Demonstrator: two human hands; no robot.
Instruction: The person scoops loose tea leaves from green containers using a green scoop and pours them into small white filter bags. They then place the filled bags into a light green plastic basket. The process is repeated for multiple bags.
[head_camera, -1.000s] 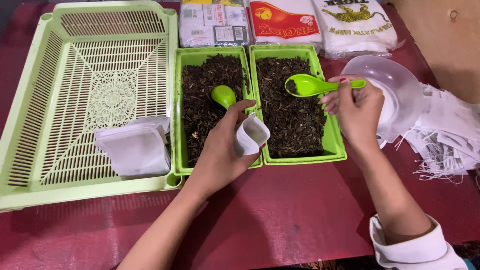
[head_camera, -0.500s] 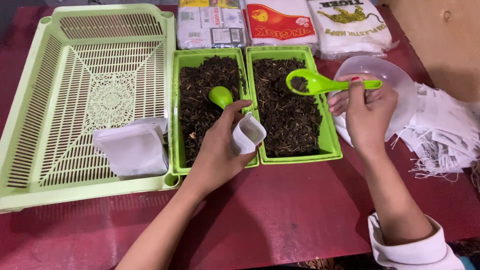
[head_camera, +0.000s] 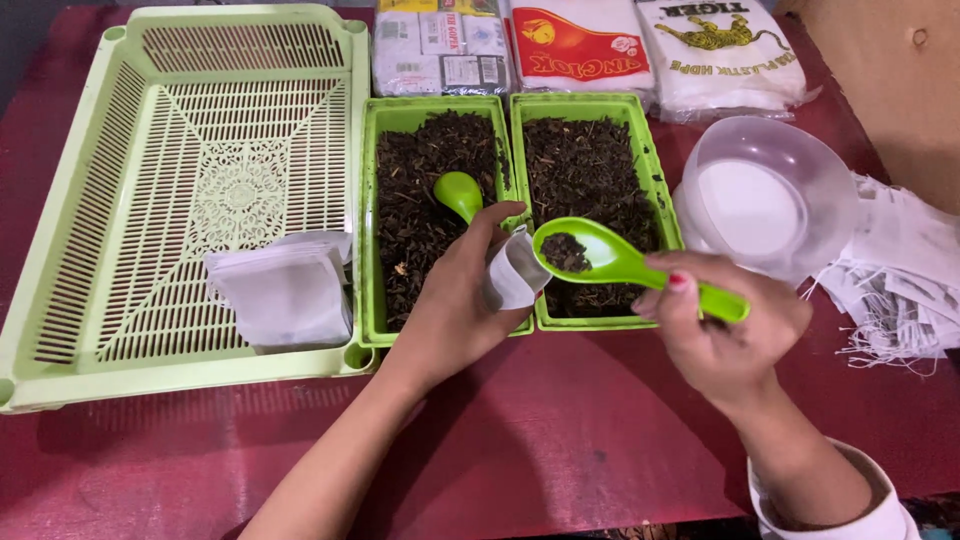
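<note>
The small white paper pouch sits in the left hand, mouth held open and turned toward the right, above the near rims where the two small green trays meet. The left grip is closed around the pouch, thumb on top and fingers beneath. Just beside the pouch's mouth hovers the bowl of a green plastic spoon, carrying a small heap of dark dried leaves; the right hand pinches its handle firmly (red polish shows on one nail). Below them lie the left green tray and the right green tray, both filled with the same dark loose leaves, and a second green spoon rests in the left one. To the left, a large pale green slotted tray holds a stack of white pouches at its near corner. A clear plastic bowl stands to the right, beside a heap of stringed paper tags. Sealed packets line the far edge of the dark red table.
</note>
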